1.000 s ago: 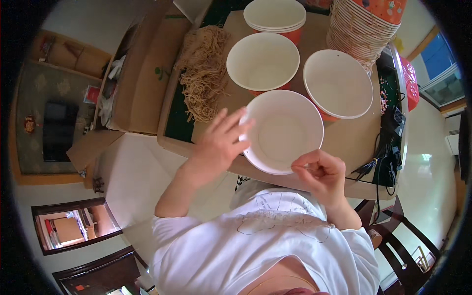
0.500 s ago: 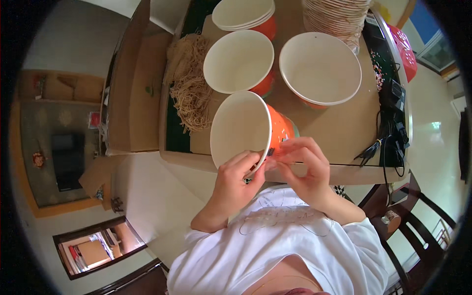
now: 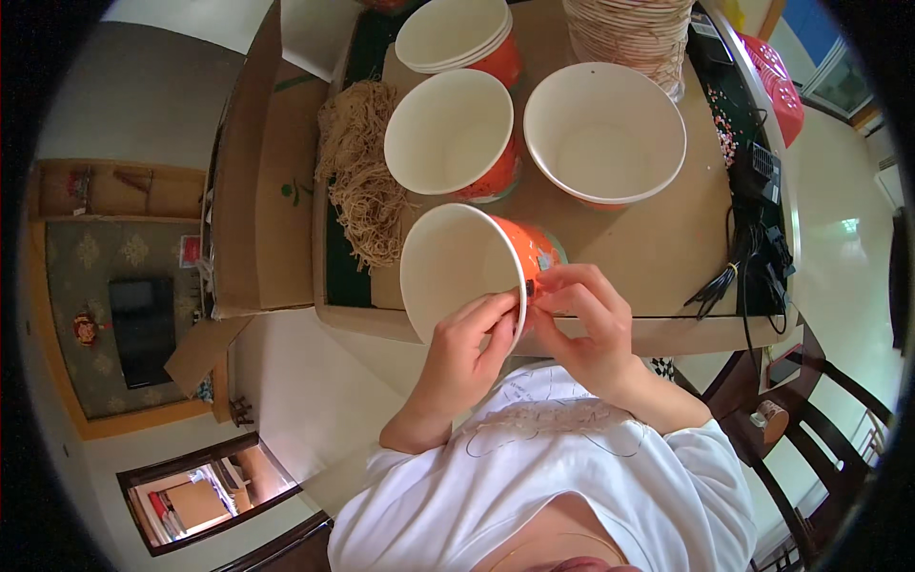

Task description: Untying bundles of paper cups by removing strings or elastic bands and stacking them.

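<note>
Tilted on its side near the table's front edge is a paper bucket [image 3: 456,272], white inside and orange outside. My left hand [image 3: 467,355] grips its rim at the lower right, thumb and fingers on either side of the wall. On the outer wall just below that rim, my right hand [image 3: 589,324] has its fingertips pinched together. A small dark piece [image 3: 531,287] shows at those fingertips; they hide whatever else they hold. Another orange bucket [image 3: 450,132] stands upright behind it, and a wider white-lined bucket [image 3: 605,133] is to the right.
Tan strings [image 3: 367,191] lie heaped on the left beside an open cardboard box [image 3: 286,200]. Nested buckets [image 3: 454,36] and a tall stack of pale rims [image 3: 629,38] stand at the back. Bundled black cables [image 3: 720,278] hang by the right edge, below scattered pink bits [image 3: 724,138].
The head view has shifted slightly. The held bucket sits a little lower and further left, farther from the bucket behind. Both hands stay at its rim, the fingers slightly repositioned.
</note>
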Available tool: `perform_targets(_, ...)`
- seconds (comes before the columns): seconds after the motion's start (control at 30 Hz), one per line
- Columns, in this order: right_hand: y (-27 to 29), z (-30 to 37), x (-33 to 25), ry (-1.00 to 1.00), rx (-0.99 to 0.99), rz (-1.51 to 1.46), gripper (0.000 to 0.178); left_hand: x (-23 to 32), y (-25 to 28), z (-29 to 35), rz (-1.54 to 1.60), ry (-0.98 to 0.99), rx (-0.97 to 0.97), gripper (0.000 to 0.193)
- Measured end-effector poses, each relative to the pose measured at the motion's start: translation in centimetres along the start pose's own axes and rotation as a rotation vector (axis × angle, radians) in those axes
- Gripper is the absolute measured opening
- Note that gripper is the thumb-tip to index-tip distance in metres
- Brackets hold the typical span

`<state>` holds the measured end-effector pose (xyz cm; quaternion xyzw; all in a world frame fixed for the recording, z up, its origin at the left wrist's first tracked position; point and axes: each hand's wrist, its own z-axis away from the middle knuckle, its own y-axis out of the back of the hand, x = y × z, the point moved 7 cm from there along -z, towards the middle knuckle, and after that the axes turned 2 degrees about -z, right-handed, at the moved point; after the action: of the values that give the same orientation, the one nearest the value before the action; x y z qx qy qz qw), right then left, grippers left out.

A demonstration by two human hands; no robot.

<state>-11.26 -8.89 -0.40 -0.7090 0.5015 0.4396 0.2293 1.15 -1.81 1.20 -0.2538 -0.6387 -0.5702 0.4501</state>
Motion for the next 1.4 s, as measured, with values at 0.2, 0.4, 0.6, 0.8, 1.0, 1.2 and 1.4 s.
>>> perform_targets(0.2,0.0,-0.2,0.6,-0.013,-0.051,0.042,0.02,0.5,-0.2,-1.2,-0.245,-0.153,0.063,0.011)
perform_targets(0.4,0.3,0.6,2.2,-0.349,-0.175,-0.153,0.019,-2.0,-0.3,-3.0,-0.082,0.014,0.042,0.003)
perform_targets(0.6,-1.6,0.1,-5.5,0.229,-0.47,0.001,0.026,-2.9,-2.2,-2.6,0.783,0.413,-0.338,0.013)
perform_targets(0.8,-3.9,0.9,-7.3,0.447,-0.754,0.04,0.026,-3.8,-4.1,-2.5,1.121,0.448,-0.471,0.011)
perform_targets(1.0,0.1,-5.3,-3.1,0.098,-0.396,0.214,0.022,-3.6,-2.1,-2.6,0.73,0.245,-0.289,0.011)
perform_targets(1.2,-0.6,-5.0,-1.0,-0.019,-0.462,0.226,0.016,-3.7,-2.2,-2.8,0.753,0.141,-0.198,0.009)
perform_targets(1.4,-1.0,-4.8,0.1,-0.08,-0.45,0.21,0.01,-3.7,-2.1,-2.8,0.718,0.185,-0.165,0.007)
